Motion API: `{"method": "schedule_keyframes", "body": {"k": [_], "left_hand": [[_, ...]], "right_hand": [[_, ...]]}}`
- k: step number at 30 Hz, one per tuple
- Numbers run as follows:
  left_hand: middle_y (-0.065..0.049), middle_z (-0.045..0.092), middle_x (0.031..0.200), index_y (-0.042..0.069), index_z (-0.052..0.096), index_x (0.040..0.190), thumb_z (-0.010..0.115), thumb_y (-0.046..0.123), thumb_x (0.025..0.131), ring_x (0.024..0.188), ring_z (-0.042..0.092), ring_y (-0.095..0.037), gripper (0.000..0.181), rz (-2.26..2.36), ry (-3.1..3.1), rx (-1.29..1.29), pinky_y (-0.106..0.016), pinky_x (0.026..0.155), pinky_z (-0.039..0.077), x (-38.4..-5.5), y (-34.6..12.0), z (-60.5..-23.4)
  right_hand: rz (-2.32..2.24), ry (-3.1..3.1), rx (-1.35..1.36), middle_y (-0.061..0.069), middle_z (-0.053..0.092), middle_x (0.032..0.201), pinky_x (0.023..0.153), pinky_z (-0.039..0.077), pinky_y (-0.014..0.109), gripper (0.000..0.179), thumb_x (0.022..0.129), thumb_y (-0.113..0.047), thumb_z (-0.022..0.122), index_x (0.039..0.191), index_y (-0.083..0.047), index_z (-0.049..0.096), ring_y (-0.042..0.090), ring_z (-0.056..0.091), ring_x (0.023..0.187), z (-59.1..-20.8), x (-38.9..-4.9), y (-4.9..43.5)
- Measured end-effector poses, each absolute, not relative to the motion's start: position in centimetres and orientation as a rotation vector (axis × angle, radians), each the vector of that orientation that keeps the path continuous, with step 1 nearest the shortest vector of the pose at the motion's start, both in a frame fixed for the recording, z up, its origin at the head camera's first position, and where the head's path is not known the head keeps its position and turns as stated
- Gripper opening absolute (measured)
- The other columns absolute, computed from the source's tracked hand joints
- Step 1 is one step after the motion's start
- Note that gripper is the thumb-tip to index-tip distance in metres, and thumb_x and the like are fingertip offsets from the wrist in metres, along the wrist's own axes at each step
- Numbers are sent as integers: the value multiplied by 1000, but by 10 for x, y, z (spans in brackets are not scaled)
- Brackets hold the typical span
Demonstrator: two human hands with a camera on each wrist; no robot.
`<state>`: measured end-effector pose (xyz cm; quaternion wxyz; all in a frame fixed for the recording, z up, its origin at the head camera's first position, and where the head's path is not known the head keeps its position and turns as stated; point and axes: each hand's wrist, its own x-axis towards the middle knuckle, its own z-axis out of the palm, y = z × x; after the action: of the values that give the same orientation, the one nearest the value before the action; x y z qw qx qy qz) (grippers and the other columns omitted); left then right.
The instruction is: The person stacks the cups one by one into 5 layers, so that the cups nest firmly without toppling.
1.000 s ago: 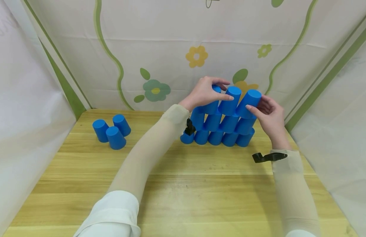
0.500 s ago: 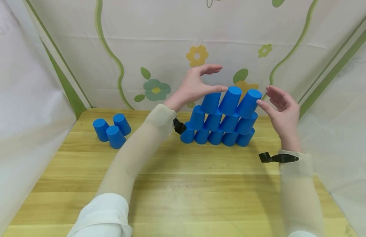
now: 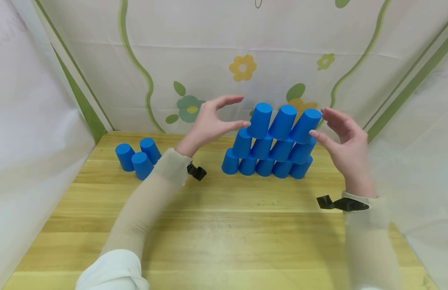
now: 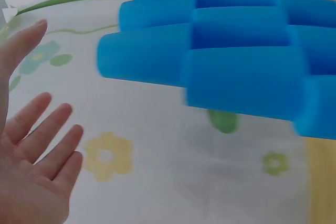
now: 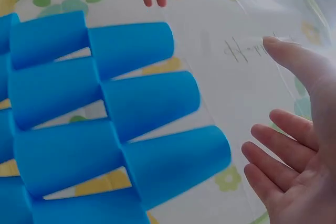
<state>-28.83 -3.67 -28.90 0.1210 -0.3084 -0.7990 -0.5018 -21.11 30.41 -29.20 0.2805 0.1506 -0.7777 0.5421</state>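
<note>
Blue cups, all upside down, form a stacked wall on the wooden table. Its bottom row (image 3: 230, 162) and middle row (image 3: 242, 143) hold several cups each. Three stand on top: a left one (image 3: 261, 121), a middle one (image 3: 283, 123) and a right one (image 3: 306, 125). My left hand (image 3: 213, 123) hovers left of the wall, fingers extended and thumb apart, holding nothing; the left wrist view shows its palm (image 4: 31, 166) away from the cups. Beside the top right cup is my right hand (image 3: 345, 145), fingers loosely extended; a gap separates its fingers (image 5: 283, 156) from the cups in the right wrist view.
Three loose blue cups (image 3: 124, 157) stand upside down at the table's back left, near my left forearm. A white curtain (image 3: 195, 60) with printed flowers hangs close behind the wall. More curtain (image 3: 423, 161) borders the table on the right.
My left hand has let go of the top left cup and moved left, away from the wall. My right hand has come off the top right cup, shifting slightly right.
</note>
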Motion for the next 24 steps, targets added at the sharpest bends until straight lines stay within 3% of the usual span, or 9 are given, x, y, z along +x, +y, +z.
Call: {"method": "schedule_keyframes", "body": {"k": [10,15,18,24], "left_hand": [[4,61,139,16,62,140,86,30,85,132,51,-12,62,-1584,-2259,-842,-49,114,35,-265,-70,-361],[7,61,139,16,62,141,86,34,84,132,51,-14,64,-1559,-2361,-764,-53,113,36,-251,-85,-386],[8,60,140,18,61,141,86,35,85,134,50,-15,64,-1566,-2407,-716,-57,112,35,-242,-95,-396],[5,59,142,19,61,142,85,34,86,137,48,-22,63,-1546,-2459,-694,-62,112,33,-219,-118,-407]], "right_hand": [[1471,-2131,569,16,59,141,112,40,35,58,85,10,77,140,-1,60,25,52,132,-328,-199,273],[1470,-2234,583,15,60,139,111,42,34,56,85,12,76,138,1,59,23,53,131,-340,-186,249],[1501,-2311,608,14,60,140,112,40,42,54,87,10,75,138,2,58,23,52,133,-349,-180,233],[1557,-2434,678,0,59,143,113,36,56,57,89,-6,80,142,-14,59,19,50,135,-386,-185,214]]}}
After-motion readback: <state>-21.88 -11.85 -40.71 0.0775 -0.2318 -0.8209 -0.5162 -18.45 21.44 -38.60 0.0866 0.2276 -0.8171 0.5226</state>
